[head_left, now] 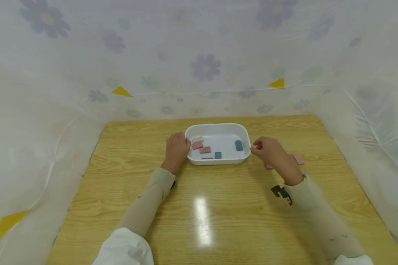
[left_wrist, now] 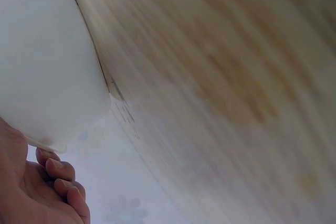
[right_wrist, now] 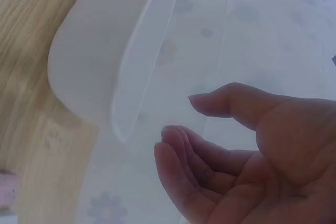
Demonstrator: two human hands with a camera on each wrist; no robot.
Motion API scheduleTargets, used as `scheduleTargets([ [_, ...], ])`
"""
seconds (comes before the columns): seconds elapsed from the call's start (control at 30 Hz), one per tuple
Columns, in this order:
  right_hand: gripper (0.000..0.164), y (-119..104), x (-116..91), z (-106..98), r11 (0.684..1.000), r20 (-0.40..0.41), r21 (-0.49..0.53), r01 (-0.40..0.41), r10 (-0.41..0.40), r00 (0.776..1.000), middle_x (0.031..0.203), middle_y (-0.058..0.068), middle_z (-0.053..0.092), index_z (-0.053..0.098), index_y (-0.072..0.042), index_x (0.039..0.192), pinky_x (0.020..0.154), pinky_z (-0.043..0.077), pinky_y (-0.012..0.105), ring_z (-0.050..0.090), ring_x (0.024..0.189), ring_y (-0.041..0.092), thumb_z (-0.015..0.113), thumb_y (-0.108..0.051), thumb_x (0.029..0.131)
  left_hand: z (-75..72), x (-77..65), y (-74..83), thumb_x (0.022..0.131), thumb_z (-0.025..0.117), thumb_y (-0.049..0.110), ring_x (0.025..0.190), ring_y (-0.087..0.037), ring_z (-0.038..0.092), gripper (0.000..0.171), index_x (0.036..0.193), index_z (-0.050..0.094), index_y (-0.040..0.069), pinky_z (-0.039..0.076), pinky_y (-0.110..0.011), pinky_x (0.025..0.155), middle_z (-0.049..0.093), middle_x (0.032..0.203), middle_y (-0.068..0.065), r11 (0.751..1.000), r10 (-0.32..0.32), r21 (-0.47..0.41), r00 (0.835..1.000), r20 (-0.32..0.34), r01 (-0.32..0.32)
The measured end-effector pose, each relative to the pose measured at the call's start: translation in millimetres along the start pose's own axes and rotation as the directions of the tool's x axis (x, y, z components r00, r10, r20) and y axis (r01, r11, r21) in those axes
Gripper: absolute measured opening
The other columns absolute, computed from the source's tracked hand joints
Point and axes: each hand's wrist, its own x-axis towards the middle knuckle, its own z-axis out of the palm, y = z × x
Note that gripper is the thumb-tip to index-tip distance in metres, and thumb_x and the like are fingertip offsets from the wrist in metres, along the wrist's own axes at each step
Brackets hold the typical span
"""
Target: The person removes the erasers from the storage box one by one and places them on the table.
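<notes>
A white tray [head_left: 219, 162] with rounded corners stands on the wooden table. My left hand [head_left: 176, 149] holds its left end, and in the left wrist view the curled fingers [left_wrist: 60, 169] are at the rim. Inside the tray, two pink blocks [head_left: 205, 149] and a pale block [head_left: 197, 140] lie to the left. A blue block [head_left: 239, 145] is near the right end, and a smaller blue one [head_left: 217, 155] sits by the front wall. My right hand [head_left: 274, 152] is beside the tray's right end, thumb and fingers apart with nothing between them.
Pink blocks [head_left: 298, 159] lie on the table [head_left: 232, 209] to the right, partly covered by my right hand and forearm. Pale flowered sheeting [head_left: 172, 66] encloses the back and sides, with yellow triangles [head_left: 277, 83] on it.
</notes>
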Motion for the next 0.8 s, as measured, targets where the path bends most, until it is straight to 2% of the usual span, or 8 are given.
scheduleTargets([
  [0.1, 0.033, -10, 7, 6, 1.0, 0.003, 0.012, 0.025, -0.025, 1.0, 0.098, 0.018, 0.063, 0.06, 0.005, 0.107, 0.073, 0.048, 0.042, 0.06, 0.084, 0.028, 0.056, -0.023, 0.091, -1.0, -0.2, 0.4, 0.093, 0.043, 0.025, 0.081, -0.029, 0.05, 0.026, 0.089, 0.053, 0.001, 0.038, -0.041, 0.075, 0.054, 0.083, -0.011, 1.0, 0.001, 0.0, 1.0, -0.002, -0.001],
  [0.33, 0.021, -24, 22, 21, 0.991, -0.01, 0.011, 0.137, -0.137, 0.991, 0.088, 0.013, 0.063, 0.063, 0.001, 0.092, 0.069, 0.047, 0.039, 0.059, 0.074, 0.022, 0.056, -0.018, 0.089, -1.5, 0.4, 0.7, 0.093, 0.043, 0.025, 0.081, -0.028, 0.049, 0.026, 0.089, 0.053, 0.001, 0.038, -0.04, 0.075, 0.054, 0.084, -0.011, 1.0, -0.001, 0.001, 1.0, 0.002, 0.001],
  [0.6, 0.021, -36, 37, 40, 0.995, 0.079, -0.012, 0.099, -0.098, 0.992, 0.089, 0.014, 0.063, 0.063, 0.003, 0.093, 0.07, 0.047, 0.038, 0.058, 0.077, 0.023, 0.062, -0.017, 0.086, -1.2, 0.3, 0.3, 0.093, 0.044, 0.024, 0.08, -0.028, 0.049, 0.024, 0.087, 0.053, 0.002, 0.038, -0.04, 0.073, 0.054, 0.082, -0.011, 1.0, 0.007, -0.004, 1.0, 0.0, -0.007],
  [0.8, 0.019, -41, 49, 50, 0.993, 0.142, -0.003, 0.117, -0.116, 0.983, 0.073, 0.006, 0.06, 0.066, 0.0, 0.081, 0.061, 0.044, 0.032, 0.052, 0.064, 0.017, 0.062, -0.018, 0.087, -0.6, 0.7, -0.3, 0.093, 0.043, 0.024, 0.08, -0.028, 0.049, 0.024, 0.087, 0.052, 0.002, 0.037, -0.04, 0.073, 0.053, 0.082, -0.01, 1.0, -0.001, -0.001, 1.0, 0.001, 0.001],
])
